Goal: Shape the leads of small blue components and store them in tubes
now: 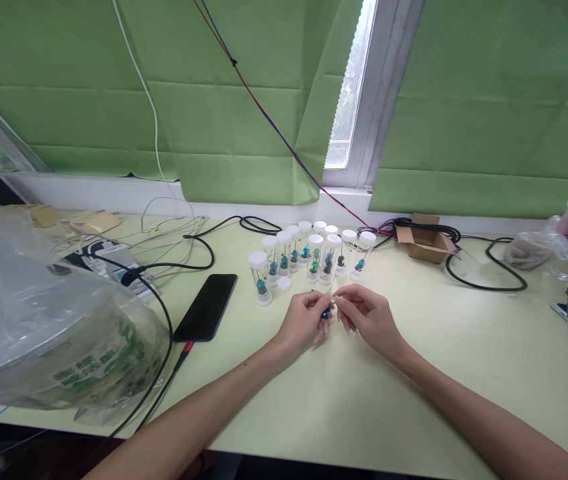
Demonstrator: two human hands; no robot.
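Observation:
My left hand [307, 319] pinches a small shiny blue piece [325, 312] with a thin stem, above the pale table [274, 400]. Beside it, my right hand [364, 312] has thumb and forefinger pressed together at the thin stem's upper part; the exact grip is too small to make out. Just beyond my hands stand several clear vials with white caps, one blue-filled vial [261, 280] nearest on the left. Inside the vials are small blue, green or dark pieces on thin stems. A loose white cap [284, 284] lies next to the left vials.
A black phone [207, 307] lies left of my hands, with a red-tipped cable [184, 353] at its lower end. A large bowl in a plastic bag [64, 333] fills the left side. An open cardboard box [425, 243] and black cables [487, 283] are at the back right.

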